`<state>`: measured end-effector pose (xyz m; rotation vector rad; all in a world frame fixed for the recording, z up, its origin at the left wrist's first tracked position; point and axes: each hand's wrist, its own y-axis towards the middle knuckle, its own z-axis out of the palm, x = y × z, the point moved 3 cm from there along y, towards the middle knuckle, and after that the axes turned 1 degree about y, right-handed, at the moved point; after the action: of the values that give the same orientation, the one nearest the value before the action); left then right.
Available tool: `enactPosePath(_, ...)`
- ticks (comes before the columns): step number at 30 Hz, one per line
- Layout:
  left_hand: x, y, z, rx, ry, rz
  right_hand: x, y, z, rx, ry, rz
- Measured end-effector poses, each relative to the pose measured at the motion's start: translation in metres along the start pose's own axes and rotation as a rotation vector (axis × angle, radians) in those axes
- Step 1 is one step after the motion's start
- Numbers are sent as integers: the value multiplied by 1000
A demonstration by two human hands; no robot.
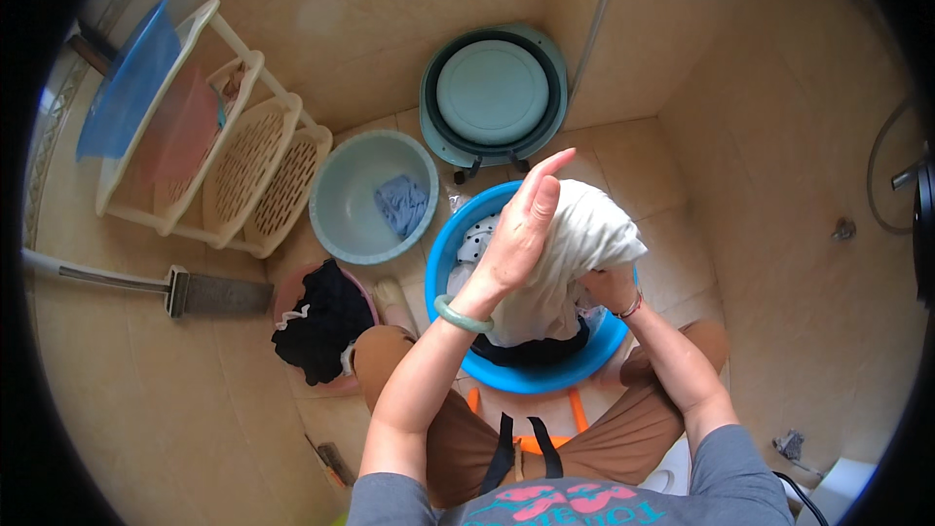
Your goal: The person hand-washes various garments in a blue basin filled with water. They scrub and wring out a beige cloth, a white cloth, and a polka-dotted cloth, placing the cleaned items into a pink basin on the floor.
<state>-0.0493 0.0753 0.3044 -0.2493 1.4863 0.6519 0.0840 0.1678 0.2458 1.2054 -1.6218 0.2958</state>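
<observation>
The white cloth [584, 234] is soft, matt fabric, heavily creased. The blue basin [531, 380] beneath it is smooth, slightly glossy plastic. At far left, the pale basin [338, 209] is smooth plastic, the slotted rack [243, 173] matt plastic. The black cloth [326, 331] at left looks matt; the bangle [462, 319] looks polished, stone-like. Smooth wall tiles [779, 136] carry a soft sheen.

Right of the blue basin [534, 382], the floor tiles [672, 253] leave room to pass. The white cloth [584, 234] blocks its middle; beyond it stands a folded tub [492, 93], left a pale bowl [341, 200], near-left dark clothes [326, 326].
</observation>
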Motion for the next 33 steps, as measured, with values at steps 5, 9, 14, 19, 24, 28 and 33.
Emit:
enactPosePath(5, 11, -9, -13, -128, 50, -114, 1, 10, 3, -8, 90, 13)
enactPosePath(9, 4, -19, -25, -213, 211, -224, 1, 11, 2, -94, 127, 27)
enactPosePath(14, 49, -30, -22, 28, -19, -58, -11, 19, -13, -332, 445, 360)
enactPosePath(19, 68, -42, 12, 44, 159, -70, -6, 30, -3, -437, 691, 435)
enactPosePath(24, 96, -43, 11, 87, -40, -305, 30, 26, 16, -22, 822, 454)
enactPosePath(28, 86, -42, 10, 78, -26, -372, 44, 22, 9, 224, 796, 301)
enactPosePath(33, 89, -37, -6, -177, -203, -308, 25, 18, -6, 469, 615, 193)
